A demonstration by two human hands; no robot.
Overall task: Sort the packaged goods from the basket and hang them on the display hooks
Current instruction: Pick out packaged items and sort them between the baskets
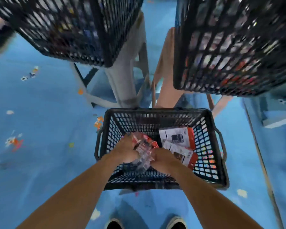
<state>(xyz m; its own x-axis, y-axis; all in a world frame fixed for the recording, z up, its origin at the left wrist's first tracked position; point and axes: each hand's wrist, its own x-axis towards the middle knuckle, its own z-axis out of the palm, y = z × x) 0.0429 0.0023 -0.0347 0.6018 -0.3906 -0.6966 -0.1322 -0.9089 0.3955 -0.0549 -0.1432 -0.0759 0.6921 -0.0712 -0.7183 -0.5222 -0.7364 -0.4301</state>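
A bunch of clear packs (143, 153) is held between the two hands. The left hand (125, 150) is wrapped round its left side. The right hand (163, 160) is curled on its near right corner. The fingers are blurred, so the exact hold cannot be told. The bunch is long from near to far, with its far end tipped a little to the left. It is touched by both hands, so neither one is nearer.

Just to the right of the right hand, two red and white packs (177, 138) are lying flat, one partly over the other. The nearer one is right beside that hand. All of this is down inside the black basket (155, 111), which is set on the blue floor (40, 113).

Up and away from the hands, a left crate (69, 30) and a right crate (229, 47) are seen. No hooks can be seen. It is judged that the bunch must first be lifted straight up out of the basket.
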